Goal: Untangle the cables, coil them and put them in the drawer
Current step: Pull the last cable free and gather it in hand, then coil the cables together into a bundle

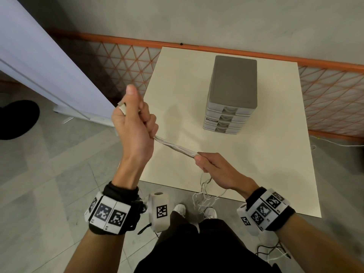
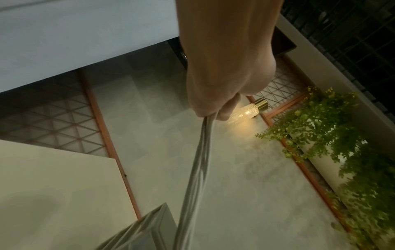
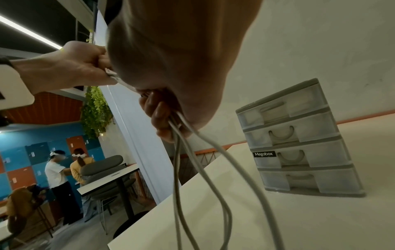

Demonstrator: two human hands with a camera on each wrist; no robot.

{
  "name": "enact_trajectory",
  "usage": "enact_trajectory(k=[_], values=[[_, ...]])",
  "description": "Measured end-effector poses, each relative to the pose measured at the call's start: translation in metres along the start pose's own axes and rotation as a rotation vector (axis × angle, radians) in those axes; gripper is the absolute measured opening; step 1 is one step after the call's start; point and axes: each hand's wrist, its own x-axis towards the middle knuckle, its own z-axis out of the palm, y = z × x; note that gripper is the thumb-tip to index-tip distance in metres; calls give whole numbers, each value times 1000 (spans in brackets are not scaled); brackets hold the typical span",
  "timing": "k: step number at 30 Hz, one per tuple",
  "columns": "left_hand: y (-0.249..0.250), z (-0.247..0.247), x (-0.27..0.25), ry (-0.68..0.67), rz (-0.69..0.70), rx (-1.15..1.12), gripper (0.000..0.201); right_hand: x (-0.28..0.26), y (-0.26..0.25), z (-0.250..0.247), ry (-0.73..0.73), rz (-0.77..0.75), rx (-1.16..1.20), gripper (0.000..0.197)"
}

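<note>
Cream surface (image 1: 256, 170) came first in size, square, with a grey four-drawer organiser (image 1: 232, 91) standing upright toward its far edge. All four drawers of that organiser were closed; through the cloudy fronts seen from the right wrist view (image 3: 299, 140) their contents could not be made out, and a "Megabox" label (image 3: 264, 154) sat on the third drawer down. On the near side of the organiser, above the surface, a bundle of pale grey cables (image 1: 175, 147) was stretched taut in a slanting line between the two hands. Left hand (image 1: 136, 123), raised and to the left of the organiser, was clenched round the upper end of the bundle, thumb pointing up, a flat pale connector end (image 1: 123, 108) sticking out beside the thumb. Right hand (image 1: 214, 166), lower and nearer than the organiser, had its grip closed on the lower end, fingers curled round the strands. Below that grip the loose remainder of the cables (image 1: 204, 194) hung past the near edge of the surface in tangled loops, down toward the white shoes (image 1: 179, 209) on the floor. From the right wrist view the hanging strands (image 3: 181, 169) dropped from the curled fingers in long open loops.
</note>
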Motion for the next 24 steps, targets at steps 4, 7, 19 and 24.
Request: enact_trajectory(k=[4,7,19,24], values=[[-11,-5,0,-27,20,130,48,-1,-2,-8,31,41,-45,43],[-24,-11,1,-97,43,320,46,0,-12,-18,50,22,-179,44],[-59,6,-15,-561,61,724,37,18,-87,-46,-14,134,-191,45],[-54,7,-18,-633,102,720,53,16,-90,-45,-2,233,101,38]])
